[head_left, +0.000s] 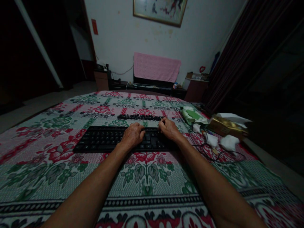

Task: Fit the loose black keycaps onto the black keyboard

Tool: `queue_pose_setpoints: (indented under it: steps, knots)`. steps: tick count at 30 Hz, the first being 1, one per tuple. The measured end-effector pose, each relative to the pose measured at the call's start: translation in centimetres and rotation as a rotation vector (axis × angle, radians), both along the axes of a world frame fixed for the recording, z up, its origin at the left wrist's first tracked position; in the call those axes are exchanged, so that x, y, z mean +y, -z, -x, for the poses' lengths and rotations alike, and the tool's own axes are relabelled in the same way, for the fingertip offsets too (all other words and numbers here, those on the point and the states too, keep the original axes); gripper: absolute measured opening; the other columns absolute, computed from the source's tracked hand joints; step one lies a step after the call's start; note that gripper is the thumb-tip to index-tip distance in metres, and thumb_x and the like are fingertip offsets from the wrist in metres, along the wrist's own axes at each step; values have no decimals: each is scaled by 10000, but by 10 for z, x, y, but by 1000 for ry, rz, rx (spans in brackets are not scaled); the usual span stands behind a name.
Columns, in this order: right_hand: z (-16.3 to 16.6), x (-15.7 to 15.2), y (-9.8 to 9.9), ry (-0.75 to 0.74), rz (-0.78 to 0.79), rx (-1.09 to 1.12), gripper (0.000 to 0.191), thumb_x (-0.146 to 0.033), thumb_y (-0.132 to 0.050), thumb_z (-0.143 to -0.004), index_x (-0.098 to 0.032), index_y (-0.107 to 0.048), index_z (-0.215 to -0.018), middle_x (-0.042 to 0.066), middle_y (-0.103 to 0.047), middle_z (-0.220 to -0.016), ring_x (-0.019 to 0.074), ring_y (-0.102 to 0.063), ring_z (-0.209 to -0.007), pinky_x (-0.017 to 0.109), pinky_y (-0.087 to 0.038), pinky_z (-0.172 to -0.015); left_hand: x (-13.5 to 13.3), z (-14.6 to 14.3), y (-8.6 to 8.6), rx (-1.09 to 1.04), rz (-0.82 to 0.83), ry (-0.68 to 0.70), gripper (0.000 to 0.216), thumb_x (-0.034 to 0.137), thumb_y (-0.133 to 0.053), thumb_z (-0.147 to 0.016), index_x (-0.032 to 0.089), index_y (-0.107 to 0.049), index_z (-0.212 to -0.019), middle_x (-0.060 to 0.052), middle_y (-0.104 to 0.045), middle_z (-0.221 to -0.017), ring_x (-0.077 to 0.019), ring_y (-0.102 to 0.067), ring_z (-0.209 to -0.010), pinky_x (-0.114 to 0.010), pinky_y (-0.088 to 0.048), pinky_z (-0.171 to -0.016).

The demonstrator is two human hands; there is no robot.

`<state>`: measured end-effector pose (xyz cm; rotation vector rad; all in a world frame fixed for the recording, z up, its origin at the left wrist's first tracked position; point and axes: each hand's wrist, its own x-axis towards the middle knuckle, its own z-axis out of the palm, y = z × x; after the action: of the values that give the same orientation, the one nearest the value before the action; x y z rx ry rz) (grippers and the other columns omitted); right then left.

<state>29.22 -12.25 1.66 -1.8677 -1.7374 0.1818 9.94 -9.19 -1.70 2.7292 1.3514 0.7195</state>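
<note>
A black computer keyboard lies flat across the flowered cloth in front of me. My left hand rests over its middle, fingers curled down toward the far edge and thumb against the keys. Just beyond the keyboard runs a row of small black pieces that look like loose keycaps. At the right end of that row is my right hand, its thumb and forefinger pinched together above the keyboard's right part. Whatever is between those fingertips is too small and dark to make out. My right hand and forearm hide part of the number keys.
To the right lie a green-and-white packet, a golden tissue box, crumpled white tissues and a dark cable. A pink cloth covers a screen by the far wall. Dark curtains hang at the right.
</note>
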Motion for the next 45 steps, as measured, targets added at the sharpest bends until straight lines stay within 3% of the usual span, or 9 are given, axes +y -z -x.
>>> queue_pose_setpoints:
  steps: [6, 16, 26, 33, 37, 45]
  knots:
    - [0, -2, -3, 15, 14, 95, 423, -426, -311, -897, -154, -594, -739, 52, -651, -624, 144, -598, -623, 213, -374, -619, -1, 0, -2, 6, 0, -8, 281, 299, -447, -864, 178, -656, -1008, -76, -612, -972, -200, -558, -959, -304, -445, -876]
    - [0, -1, 2, 25, 12, 109, 315, -305, -334, -890, -146, -590, -798, 54, -674, -680, 129, -602, -625, 204, -375, -622, 0, 0, 0, 10, 16, -4, 305, 304, -441, -866, 176, -650, -1048, -83, -613, -1003, -207, -553, -973, -314, -446, -879]
    - [14, -8, -2, -39, -42, -220, 279, -323, -370, -899, -149, -572, -981, 100, -683, -829, 188, -623, -771, 242, -342, -662, -2, 0, -2, 11, 12, -12, 287, 303, -435, -868, 186, -658, -1007, -77, -612, -1001, -196, -552, -977, -302, -446, -881]
    - [4, 0, -1, 68, 18, 8, 309, -303, -360, -889, -130, -615, -871, 85, -693, -757, 153, -627, -709, 210, -376, -636, -1, 0, -3, 23, 17, -15, 288, 308, -430, -870, 195, -660, -1002, -70, -613, -993, -194, -552, -973, -302, -446, -877]
    - [-5, 4, 0, 34, 71, 176, 351, -303, -332, -882, -129, -620, -782, 63, -691, -677, 124, -609, -588, 196, -388, -579, 0, 1, -3, 27, 30, -5, 293, 312, -430, -870, 196, -661, -1006, -71, -611, -987, -197, -554, -966, -305, -449, -870]
    - [-11, 9, 7, 15, 72, 291, 321, -306, -324, -885, -138, -577, -780, 58, -701, -691, 105, -589, -510, 187, -392, -525, -1, 0, -3, 15, 33, -10, 294, 303, -428, -870, 186, -659, -1009, -77, -611, -999, -197, -552, -988, -304, -445, -883]
